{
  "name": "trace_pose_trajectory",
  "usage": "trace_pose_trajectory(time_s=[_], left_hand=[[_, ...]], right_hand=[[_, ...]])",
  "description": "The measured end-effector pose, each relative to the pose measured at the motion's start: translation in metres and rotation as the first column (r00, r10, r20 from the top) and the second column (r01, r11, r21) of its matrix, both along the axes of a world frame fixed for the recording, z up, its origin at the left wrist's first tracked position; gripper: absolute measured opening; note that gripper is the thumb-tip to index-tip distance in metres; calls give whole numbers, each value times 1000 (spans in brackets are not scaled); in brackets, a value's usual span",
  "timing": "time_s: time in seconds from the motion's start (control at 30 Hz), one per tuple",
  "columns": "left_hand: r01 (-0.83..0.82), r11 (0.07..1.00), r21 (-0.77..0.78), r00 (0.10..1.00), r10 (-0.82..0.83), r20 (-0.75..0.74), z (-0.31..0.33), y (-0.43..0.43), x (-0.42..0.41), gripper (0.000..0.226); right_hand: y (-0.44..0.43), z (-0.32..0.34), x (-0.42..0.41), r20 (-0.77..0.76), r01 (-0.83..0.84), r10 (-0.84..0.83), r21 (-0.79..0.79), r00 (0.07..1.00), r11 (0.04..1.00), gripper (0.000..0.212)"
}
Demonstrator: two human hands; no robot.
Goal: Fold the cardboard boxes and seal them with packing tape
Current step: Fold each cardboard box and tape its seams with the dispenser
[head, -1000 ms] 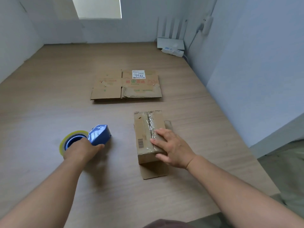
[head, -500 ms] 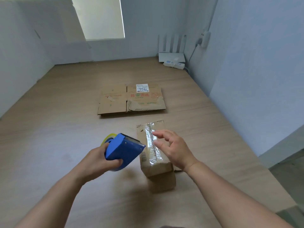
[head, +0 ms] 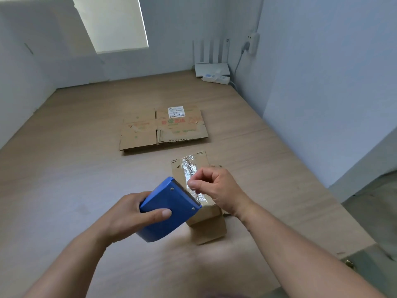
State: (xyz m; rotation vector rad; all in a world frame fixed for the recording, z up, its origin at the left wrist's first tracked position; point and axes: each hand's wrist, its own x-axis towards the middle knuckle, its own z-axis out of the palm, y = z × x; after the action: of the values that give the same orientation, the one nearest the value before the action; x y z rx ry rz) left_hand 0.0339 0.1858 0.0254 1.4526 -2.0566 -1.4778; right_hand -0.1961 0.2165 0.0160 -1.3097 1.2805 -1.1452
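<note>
While the left hand [head: 126, 214] is raised above the near worktop [head: 75, 168], its fingers [head: 137, 195] curl round a blue dispenser [head: 171, 211], with the thumb lying flat across the blue side. The dispenser is tilted, its toothed edge pointing up and right towards the other hand. Its roll is hidden behind the hand and the blue body.

Just right of that edge, the right hand [head: 217, 190] is held above the box [head: 203, 162], its fingers curled in. Thumb and forefinger are pinched together right at the teeth, but I cannot tell whether they have a tape end between them.

The box stands on the worktop under and behind both hands, near the middle of the scene. Its top is closed, and a wrinkled strip of shiny tape [head: 189, 166] runs along the seam from far to near. A loose flap sticks out at its near end, against the worktop.

Farther off, flat cardboard [head: 150, 134] lies on the worktop with a white label [head: 176, 112] at its far edge. A white router [head: 211, 68] and a power strip [head: 216, 78] sit in the far right corner.
</note>
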Motion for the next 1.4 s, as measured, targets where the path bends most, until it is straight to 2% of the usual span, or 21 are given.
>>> trace_pose_trajectory(time_s=[0.1,0.23,0.33,0.37,0.43,0.53,0.9,1.0,1.17,1.4], left_hand=[[-21,1000,-8,999,21,34,6,-2,-1,71],[40,999,32,996,-42,73,17,-7,11,71],[45,995,84,988,-57,142,17,-12,46,77],[35,995,97,981,-52,185,16,-13,59,81],[15,991,130,963,-49,264,12,-15,74,88],[-3,988,154,940,-50,339,3,-20,75,91],[-10,997,78,848,-33,530,-23,-37,62,96],[-10,999,54,829,-21,560,-32,-40,55,90],[20,1000,-12,761,-7,649,-50,-43,34,73],[23,999,-28,693,4,721,-55,-48,15,69]], right_hand=[[3,-3,3,-62,127,-130,-51,990,991,15],[14,-17,4,-66,222,-220,11,973,975,22],[27,-29,-22,8,425,-427,99,904,900,30],[32,-33,-33,-11,476,-479,121,878,871,31],[40,-42,-41,-99,490,-480,163,872,856,33],[44,-56,-32,-150,491,-468,214,871,845,34],[40,-69,-17,-310,574,-509,173,803,800,34],[37,-72,-18,-329,585,-510,188,795,789,33],[33,-77,-25,-194,602,-571,315,797,733,30],[33,-86,-31,93,459,-588,533,803,711,27]])
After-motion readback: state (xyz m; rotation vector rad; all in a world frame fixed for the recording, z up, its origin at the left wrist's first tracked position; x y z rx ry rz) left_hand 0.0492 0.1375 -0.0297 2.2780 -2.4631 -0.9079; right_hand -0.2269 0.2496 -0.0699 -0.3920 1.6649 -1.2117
